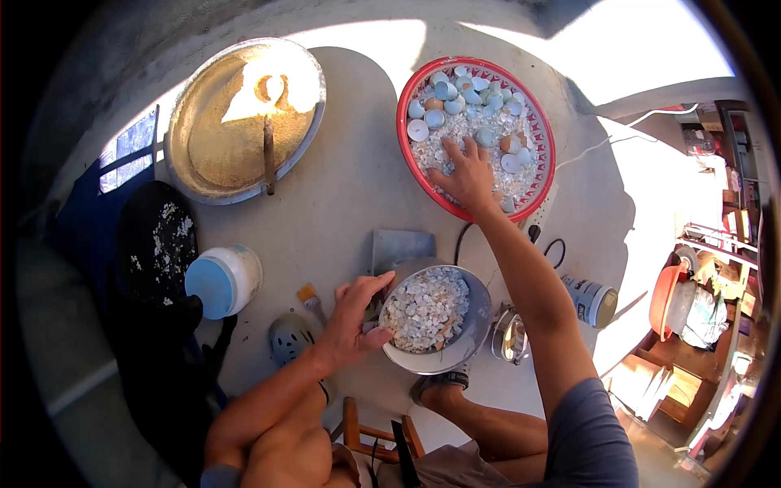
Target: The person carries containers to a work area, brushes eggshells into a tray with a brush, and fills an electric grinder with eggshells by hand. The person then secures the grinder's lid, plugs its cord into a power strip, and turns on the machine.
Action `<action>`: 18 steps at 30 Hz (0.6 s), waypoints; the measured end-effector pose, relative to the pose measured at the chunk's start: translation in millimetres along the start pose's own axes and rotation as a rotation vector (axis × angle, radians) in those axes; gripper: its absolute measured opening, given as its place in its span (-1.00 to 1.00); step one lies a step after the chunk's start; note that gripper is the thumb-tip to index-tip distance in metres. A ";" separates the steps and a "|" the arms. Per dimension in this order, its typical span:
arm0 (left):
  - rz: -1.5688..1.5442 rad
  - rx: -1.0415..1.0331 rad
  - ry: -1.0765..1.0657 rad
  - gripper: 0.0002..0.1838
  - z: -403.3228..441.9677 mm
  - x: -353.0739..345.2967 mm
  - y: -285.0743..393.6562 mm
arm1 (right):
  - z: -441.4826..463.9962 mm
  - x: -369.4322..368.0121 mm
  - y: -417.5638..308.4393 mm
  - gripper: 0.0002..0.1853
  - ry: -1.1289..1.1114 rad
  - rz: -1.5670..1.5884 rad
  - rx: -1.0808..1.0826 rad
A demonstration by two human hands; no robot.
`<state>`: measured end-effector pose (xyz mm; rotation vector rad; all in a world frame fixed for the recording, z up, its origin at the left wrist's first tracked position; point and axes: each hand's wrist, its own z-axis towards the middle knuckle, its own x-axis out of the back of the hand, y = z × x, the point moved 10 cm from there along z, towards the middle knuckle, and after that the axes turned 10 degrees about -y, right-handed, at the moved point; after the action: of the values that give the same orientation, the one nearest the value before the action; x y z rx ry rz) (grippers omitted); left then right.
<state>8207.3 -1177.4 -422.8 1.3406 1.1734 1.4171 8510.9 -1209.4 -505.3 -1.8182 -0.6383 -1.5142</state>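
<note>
My right hand (pixel 469 176) reaches into a red plastic basket (pixel 403 134), its fingers spread over broken eggshells (pixel 439 146). Larger half shells, mostly pale blue with a few brown, lie towards the far side of the basket. Close to my body, my left hand (pixel 355 315) is curled against the left rim of a round metal bowl (pixel 480 313). Crushed eggshell pieces (pixel 429 307) fill much of that bowl. What lies under the right fingertips is hidden among the shells.
A wide metal basin (pixel 317 98) of yellowish meal holds a long-handled ladle (pixel 269 150). A white bucket with a blue lid (pixel 224 282), a brush (pixel 309 297), a metal lid (pixel 512 337) and a can (pixel 591 301) stand or lie nearby. A black animal (pixel 154 366) is at left.
</note>
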 end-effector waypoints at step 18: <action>0.009 -0.002 0.024 -0.15 -2.6 1.2 -2.7 | 8.5 -4.3 33.0 -0.54 -0.087 0.152 0.064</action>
<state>8204.5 -1175.9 -425.2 1.3325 1.1831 1.4436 8539.8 -1224.3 -516.4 -1.8483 -0.5691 -1.3075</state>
